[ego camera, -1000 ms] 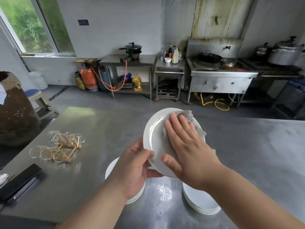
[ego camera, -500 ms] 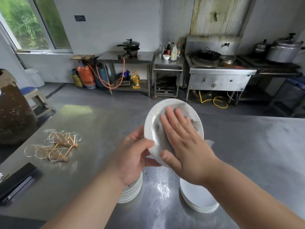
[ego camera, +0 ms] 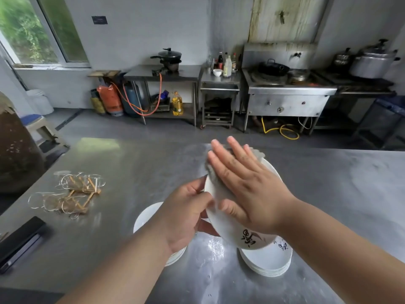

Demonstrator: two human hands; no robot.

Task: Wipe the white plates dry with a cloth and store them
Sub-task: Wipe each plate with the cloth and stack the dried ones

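Note:
A white plate (ego camera: pixel 228 229) with a dark painted mark near its lower rim is held tilted above the steel table. My left hand (ego camera: pixel 186 216) grips its left edge. My right hand (ego camera: pixel 247 185) lies flat with straight fingers, pressing a grey cloth (ego camera: pixel 211 172) onto the plate's face. Below, a stack of white plates (ego camera: pixel 267 260) sits at the right, and another plate stack (ego camera: pixel 146 216) lies at the left, partly hidden by my left wrist.
On the steel table (ego camera: pixel 328 194) lie folded wire-and-wood plate racks (ego camera: pixel 72 191) at the left and a black flat case (ego camera: pixel 19 240) near the left edge. Water drops glisten between the stacks. A stove and shelves line the far wall.
The plate has tipped flatter and lower, showing its painted mark. My right hand has slid the cloth up toward the plate's far rim.

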